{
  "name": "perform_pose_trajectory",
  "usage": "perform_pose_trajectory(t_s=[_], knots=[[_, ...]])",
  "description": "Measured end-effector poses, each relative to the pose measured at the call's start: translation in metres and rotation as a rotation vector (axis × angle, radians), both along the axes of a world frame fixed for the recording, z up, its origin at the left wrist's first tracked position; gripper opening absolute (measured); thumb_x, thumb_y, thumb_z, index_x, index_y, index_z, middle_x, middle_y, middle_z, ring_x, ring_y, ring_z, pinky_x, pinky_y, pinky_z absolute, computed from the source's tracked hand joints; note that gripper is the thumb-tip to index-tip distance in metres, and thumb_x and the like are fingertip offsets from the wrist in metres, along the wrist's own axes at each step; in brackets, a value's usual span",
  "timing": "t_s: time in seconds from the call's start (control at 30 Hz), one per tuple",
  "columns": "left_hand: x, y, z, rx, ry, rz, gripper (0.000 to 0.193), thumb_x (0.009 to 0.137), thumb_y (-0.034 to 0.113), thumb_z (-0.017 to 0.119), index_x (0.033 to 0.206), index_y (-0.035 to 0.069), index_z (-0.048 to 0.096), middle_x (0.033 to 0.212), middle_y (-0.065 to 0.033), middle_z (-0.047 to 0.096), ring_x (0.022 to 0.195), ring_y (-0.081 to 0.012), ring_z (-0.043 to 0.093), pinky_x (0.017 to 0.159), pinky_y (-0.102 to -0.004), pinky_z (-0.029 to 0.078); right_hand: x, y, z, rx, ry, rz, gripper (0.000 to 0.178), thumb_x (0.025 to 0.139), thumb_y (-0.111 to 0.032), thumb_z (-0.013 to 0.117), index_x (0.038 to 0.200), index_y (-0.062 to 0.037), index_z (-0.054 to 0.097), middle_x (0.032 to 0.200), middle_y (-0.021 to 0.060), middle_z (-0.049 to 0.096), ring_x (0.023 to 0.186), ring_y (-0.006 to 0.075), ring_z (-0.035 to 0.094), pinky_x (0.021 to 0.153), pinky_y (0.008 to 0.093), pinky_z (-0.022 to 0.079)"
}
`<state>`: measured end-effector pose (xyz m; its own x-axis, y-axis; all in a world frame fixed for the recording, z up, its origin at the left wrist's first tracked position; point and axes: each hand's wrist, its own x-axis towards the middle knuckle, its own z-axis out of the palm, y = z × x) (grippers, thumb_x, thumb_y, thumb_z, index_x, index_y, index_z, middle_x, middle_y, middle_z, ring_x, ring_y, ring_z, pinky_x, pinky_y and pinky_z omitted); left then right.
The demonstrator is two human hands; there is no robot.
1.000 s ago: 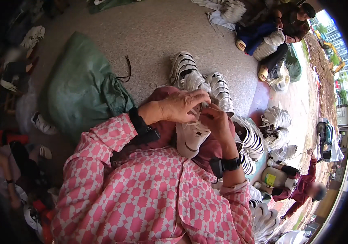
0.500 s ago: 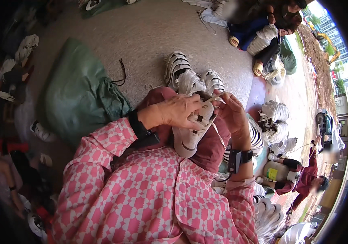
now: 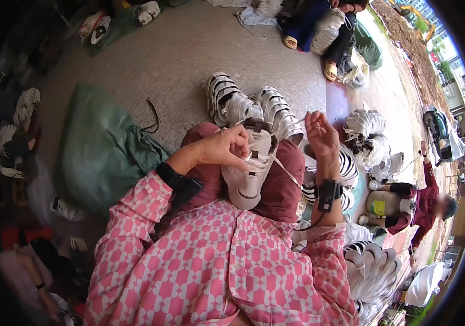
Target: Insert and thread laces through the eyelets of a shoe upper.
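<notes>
A white sneaker point(image 3: 243, 187) with dark lace tabs rests between my thighs, its toe toward me. White shoelace point(image 3: 280, 164) is threaded partway through it, and a loose length trails over my right thigh. Beside the sneaker's left edge is my left hand point(image 3: 221, 149), fingers bent and thumb apart, with nothing visible held. My right hand point(image 3: 322, 136) is raised to the right of the shoe, palm partly turned up, its fingertips pinching a lace that stretches back toward the sneaker.
Stacked white shoes point(image 3: 238, 103) stand just beyond my knees. A full green sack point(image 3: 94, 155) sits at left. More nested shoes point(image 3: 365, 136) are piled at right. Other people work nearby, one in dark red point(image 3: 425, 206) at right.
My right hand has moved away from the sneaker, drawing the lace outward. My left hand has lifted off the shoe's upper and shifted left. The view has also shifted slightly.
</notes>
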<state>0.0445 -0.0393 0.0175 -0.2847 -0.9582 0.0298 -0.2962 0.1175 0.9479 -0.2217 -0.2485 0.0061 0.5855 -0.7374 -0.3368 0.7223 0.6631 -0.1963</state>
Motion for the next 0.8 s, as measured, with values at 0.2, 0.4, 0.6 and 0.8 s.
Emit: perform_pose_trajectory(t_s=[0.2,0.4,0.6,0.8], knots=[[0.002,-0.001,0.004,-0.044,0.050,0.004,0.055,0.073,0.020,0.082,0.123,0.011,0.059,0.105,0.0015,0.052,0.081,-0.0081,0.048,0.071,-0.0226,0.042,-0.059,-0.030,0.015,0.011,-0.223,-0.180,0.010,0.094,0.002,0.056,0.102,0.0074,0.053,0.095,0.0187,0.064,0.089,0.0273,0.065,0.099,0.0467,0.051],[0.007,-0.004,-0.005,0.092,0.120,-0.001,0.059,0.079,0.013,0.075,0.133,0.011,0.050,0.105,0.0017,0.053,0.079,-0.0055,0.046,0.069,-0.0205,0.041,-0.025,0.033,0.018,-0.565,0.675,-0.083,0.034,0.098,-0.029,0.055,0.113,0.0012,0.057,0.104,0.0142,0.065,0.092,0.0264,0.066,0.087,0.0373,0.053],[0.012,-0.005,-0.028,-0.010,0.286,-0.035,0.048,0.081,0.009,0.072,0.124,0.007,0.052,0.103,0.0021,0.052,0.090,-0.0062,0.048,0.075,-0.0201,0.041,0.007,0.101,0.015,-0.941,1.090,0.587,0.041,0.099,-0.040,0.053,0.095,-0.0003,0.065,0.078,0.0044,0.064,0.070,0.0130,0.061,0.064,0.0247,0.049],[0.006,0.002,-0.019,-0.008,0.161,0.062,0.039,0.081,0.013,0.073,0.115,0.007,0.055,0.097,0.0021,0.053,0.089,-0.0086,0.051,0.076,-0.0251,0.044,0.021,0.113,0.024,-0.980,1.097,0.816,0.036,0.098,-0.034,0.057,0.087,-0.0014,0.065,0.064,-0.0029,0.051,0.055,0.0055,0.045,0.049,0.0222,0.035]])
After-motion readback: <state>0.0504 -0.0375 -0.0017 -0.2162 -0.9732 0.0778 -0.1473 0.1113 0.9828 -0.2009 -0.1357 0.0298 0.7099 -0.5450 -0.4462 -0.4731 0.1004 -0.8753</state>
